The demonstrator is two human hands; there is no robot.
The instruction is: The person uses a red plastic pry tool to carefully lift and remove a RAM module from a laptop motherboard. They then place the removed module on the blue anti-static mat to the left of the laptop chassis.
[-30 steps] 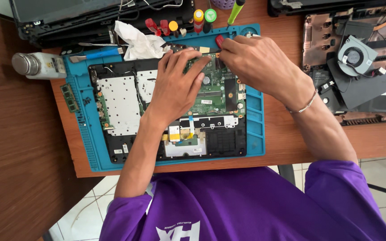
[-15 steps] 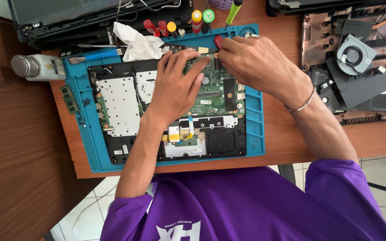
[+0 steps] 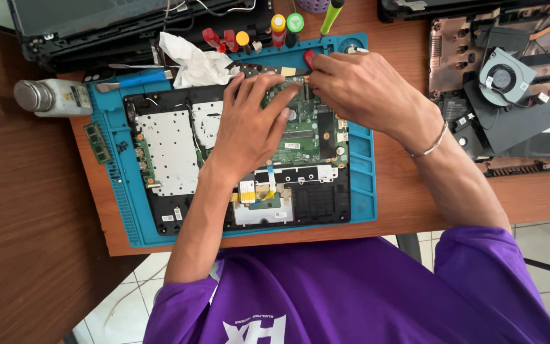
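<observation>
**Opened laptop on the mat, both hands at the board**

We are working over a wooden desk (image 3: 408, 204) on which a blue mat (image 3: 364, 185) is bearing the opened laptop (image 3: 179, 165). Its cover is already off, and the green board (image 3: 303, 137) is still sitting in the chassis, so we judge the strip-down to be partly done. Our left hand (image 3: 249, 127) is pressing flat on the board, fingers spread and grasping nothing. Our right hand (image 3: 358, 89) is pinching a red-handled tool (image 3: 310, 58) at the board's far edge; its tip is hidden. A second dismantled laptop with fan (image 3: 501, 76) is lying to the right. A crumpled tissue (image 3: 192, 60), a bottle (image 3: 52, 97), screwdrivers (image 3: 278, 28) and loose memory sticks (image 3: 98, 143) are crowding the mat's rim.
</observation>
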